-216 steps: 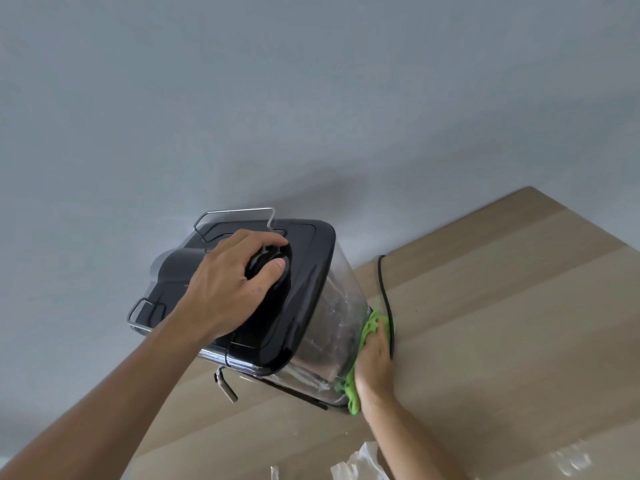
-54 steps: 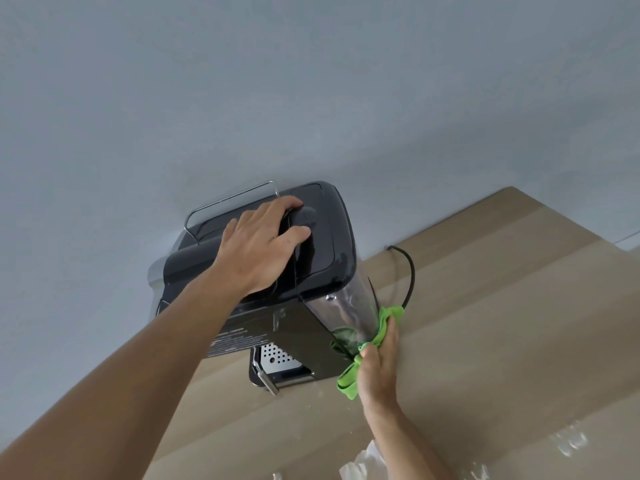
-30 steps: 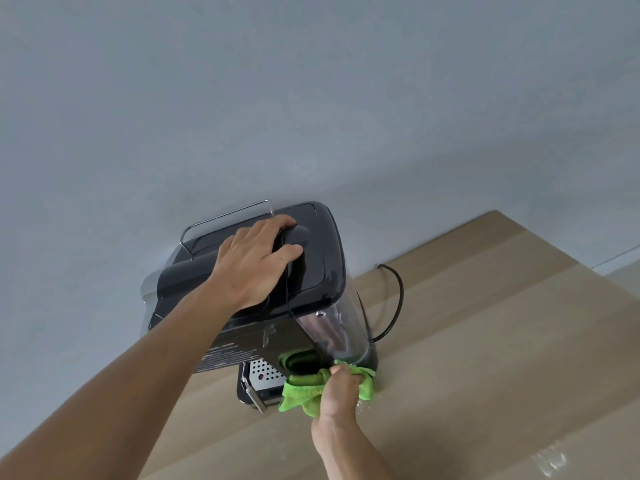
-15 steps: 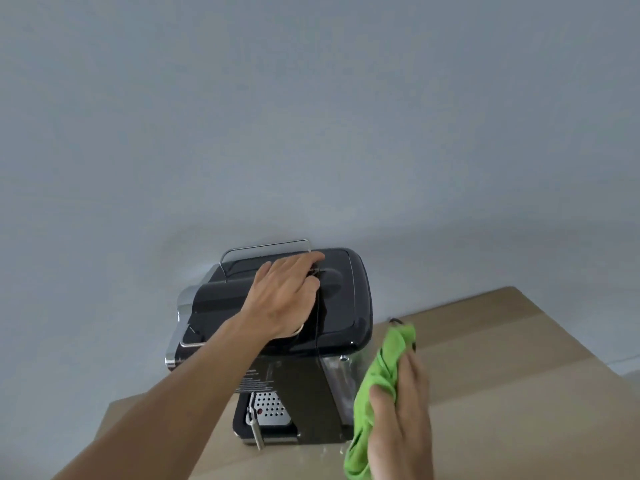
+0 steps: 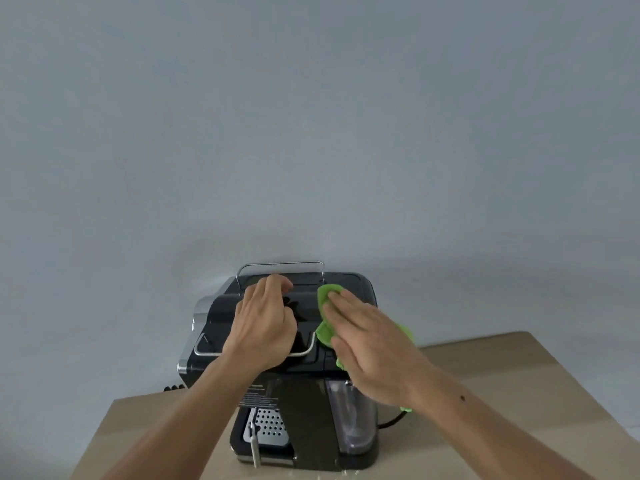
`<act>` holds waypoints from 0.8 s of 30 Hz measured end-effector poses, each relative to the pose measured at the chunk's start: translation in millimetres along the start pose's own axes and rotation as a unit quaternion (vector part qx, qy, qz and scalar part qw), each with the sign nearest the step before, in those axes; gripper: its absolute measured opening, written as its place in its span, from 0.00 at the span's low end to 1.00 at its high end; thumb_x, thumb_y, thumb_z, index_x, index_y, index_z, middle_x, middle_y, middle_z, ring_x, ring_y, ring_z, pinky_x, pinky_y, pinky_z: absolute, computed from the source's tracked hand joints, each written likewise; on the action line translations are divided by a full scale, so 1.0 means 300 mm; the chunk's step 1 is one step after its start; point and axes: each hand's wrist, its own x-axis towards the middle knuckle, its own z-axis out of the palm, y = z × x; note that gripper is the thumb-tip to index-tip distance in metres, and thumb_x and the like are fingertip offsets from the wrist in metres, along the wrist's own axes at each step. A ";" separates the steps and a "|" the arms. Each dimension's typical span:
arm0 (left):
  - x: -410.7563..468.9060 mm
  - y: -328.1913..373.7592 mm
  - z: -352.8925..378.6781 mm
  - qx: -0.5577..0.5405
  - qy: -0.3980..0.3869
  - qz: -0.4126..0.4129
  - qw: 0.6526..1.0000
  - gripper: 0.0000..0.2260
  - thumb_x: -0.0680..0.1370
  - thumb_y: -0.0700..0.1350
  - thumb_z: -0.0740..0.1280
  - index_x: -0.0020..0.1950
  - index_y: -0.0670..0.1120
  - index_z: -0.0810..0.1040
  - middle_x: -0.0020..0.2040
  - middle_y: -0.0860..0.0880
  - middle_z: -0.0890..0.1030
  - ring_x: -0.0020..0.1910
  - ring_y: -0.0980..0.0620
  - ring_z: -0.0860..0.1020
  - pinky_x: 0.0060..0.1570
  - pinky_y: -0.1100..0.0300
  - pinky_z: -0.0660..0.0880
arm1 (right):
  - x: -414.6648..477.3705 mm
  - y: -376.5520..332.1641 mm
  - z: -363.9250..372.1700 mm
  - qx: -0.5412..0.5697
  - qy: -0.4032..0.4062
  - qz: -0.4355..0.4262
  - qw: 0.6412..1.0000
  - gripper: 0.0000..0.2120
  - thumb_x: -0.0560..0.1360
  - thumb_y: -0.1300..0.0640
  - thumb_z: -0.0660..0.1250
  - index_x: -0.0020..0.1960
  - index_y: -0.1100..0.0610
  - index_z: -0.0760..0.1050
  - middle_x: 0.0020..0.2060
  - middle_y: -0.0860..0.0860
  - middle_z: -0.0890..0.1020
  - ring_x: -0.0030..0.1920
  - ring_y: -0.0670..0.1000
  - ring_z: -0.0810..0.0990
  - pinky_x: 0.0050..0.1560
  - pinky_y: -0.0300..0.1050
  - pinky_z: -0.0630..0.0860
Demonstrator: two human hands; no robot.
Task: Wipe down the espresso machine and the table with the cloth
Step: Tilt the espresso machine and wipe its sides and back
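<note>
The right hand (image 5: pixel 367 344) had lifted the cloth (image 5: pixel 327 296) from the espresso machine (image 5: pixel 304 410)'s lower side to its top, pressing it flat with straight fingers. The left hand (image 5: pixel 263 323) gripped the lid, fingers curled. The bench (image 5: pixel 502 393) likely remained to wipe.

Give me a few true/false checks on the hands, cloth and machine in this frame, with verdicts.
1. The green cloth lies on top of the espresso machine. True.
2. The left hand holds the cloth. False: it rests bare on the machine's top, beside the cloth.
3. The right hand balls the cloth up in a fist. False: its straight fingers press the cloth flat.
4. The machine stands on the table. True.
</note>
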 end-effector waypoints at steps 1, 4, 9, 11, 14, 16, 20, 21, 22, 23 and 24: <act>0.002 -0.001 0.001 0.001 -0.005 0.004 1.000 0.16 0.76 0.38 0.57 0.63 0.47 0.67 0.61 0.50 0.73 0.62 0.50 0.67 0.62 0.55 0.63 | 0.007 0.005 -0.006 -0.013 -0.022 -0.019 1.000 0.28 0.80 0.47 0.40 0.78 0.54 0.49 0.77 0.48 0.49 0.77 0.47 0.44 0.75 0.43 0.42; 0.004 -0.002 0.001 0.010 -0.022 0.016 1.000 0.16 0.76 0.38 0.58 0.63 0.47 0.66 0.62 0.50 0.71 0.63 0.50 0.66 0.62 0.56 0.63 | 0.100 0.065 -0.040 0.015 -0.053 0.040 0.998 0.25 0.82 0.51 0.47 0.77 0.56 0.52 0.77 0.50 0.53 0.77 0.47 0.49 0.74 0.41 0.46; 0.000 -0.009 0.001 0.010 -0.030 0.030 0.999 0.16 0.75 0.41 0.57 0.63 0.46 0.66 0.61 0.50 0.70 0.63 0.50 0.66 0.62 0.55 0.63 | 0.199 0.063 -0.052 -0.006 -0.131 -0.038 0.991 0.24 0.81 0.54 0.52 0.77 0.53 0.55 0.76 0.47 0.58 0.75 0.48 0.56 0.74 0.45 0.56; 0.003 -0.007 0.001 0.011 -0.029 0.030 0.999 0.16 0.75 0.42 0.57 0.63 0.46 0.65 0.61 0.50 0.70 0.63 0.50 0.66 0.62 0.56 0.62 | 0.209 0.087 -0.060 0.003 -0.137 -0.037 0.990 0.24 0.82 0.51 0.51 0.77 0.51 0.55 0.76 0.45 0.57 0.75 0.47 0.55 0.74 0.44 0.53; 0.000 -0.005 0.000 0.019 -0.021 0.033 0.999 0.16 0.77 0.40 0.59 0.64 0.47 0.65 0.62 0.51 0.70 0.63 0.52 0.65 0.61 0.59 0.60 | 0.203 0.122 -0.045 0.054 -0.080 0.003 0.995 0.21 0.82 0.51 0.51 0.75 0.50 0.60 0.74 0.45 0.63 0.74 0.46 0.60 0.72 0.43 0.55; -0.001 -0.005 0.001 0.024 -0.018 0.038 0.999 0.16 0.77 0.41 0.59 0.64 0.47 0.65 0.62 0.51 0.70 0.63 0.52 0.65 0.60 0.60 0.59 | 0.180 0.132 -0.021 0.102 -0.025 0.036 0.994 0.20 0.82 0.52 0.51 0.73 0.50 0.65 0.73 0.45 0.66 0.72 0.45 0.62 0.72 0.42 0.57; 0.005 -0.008 0.003 0.028 -0.021 0.036 0.999 0.16 0.77 0.42 0.58 0.65 0.48 0.64 0.64 0.52 0.69 0.65 0.53 0.64 0.62 0.60 0.58 | 0.215 0.167 -0.028 0.156 -0.024 0.129 0.979 0.19 0.82 0.56 0.51 0.71 0.54 0.68 0.72 0.49 0.67 0.72 0.50 0.63 0.70 0.41 0.56; 0.004 -0.007 0.005 0.028 -0.024 0.036 0.999 0.16 0.78 0.42 0.58 0.65 0.49 0.64 0.64 0.52 0.69 0.65 0.53 0.64 0.62 0.59 0.58 | 0.241 0.185 -0.035 0.158 -0.046 0.155 0.974 0.19 0.82 0.56 0.51 0.70 0.55 0.69 0.71 0.51 0.69 0.71 0.52 0.65 0.69 0.43 0.59; 0.004 -0.006 0.007 0.027 -0.023 0.036 0.999 0.16 0.78 0.42 0.58 0.65 0.49 0.64 0.64 0.52 0.69 0.65 0.53 0.64 0.63 0.59 0.58 | 0.266 0.202 -0.044 0.165 -0.067 0.178 0.968 0.19 0.82 0.55 0.51 0.70 0.56 0.70 0.70 0.52 0.70 0.70 0.54 0.67 0.66 0.44 0.62; 0.002 -0.007 0.007 0.026 -0.021 0.035 0.999 0.15 0.77 0.42 0.58 0.65 0.49 0.64 0.64 0.52 0.69 0.65 0.53 0.64 0.63 0.59 0.58 | 0.286 0.213 -0.049 0.182 -0.082 0.190 0.961 0.19 0.81 0.54 0.51 0.69 0.54 0.70 0.69 0.52 0.71 0.69 0.54 0.68 0.64 0.44 0.63; 0.000 -0.007 0.006 0.024 -0.017 0.034 0.999 0.15 0.77 0.42 0.58 0.64 0.49 0.64 0.63 0.52 0.69 0.65 0.53 0.64 0.63 0.59 0.58 | 0.295 0.220 -0.047 0.205 -0.087 0.196 0.955 0.19 0.81 0.54 0.51 0.69 0.52 0.70 0.69 0.51 0.72 0.68 0.54 0.68 0.62 0.44 0.63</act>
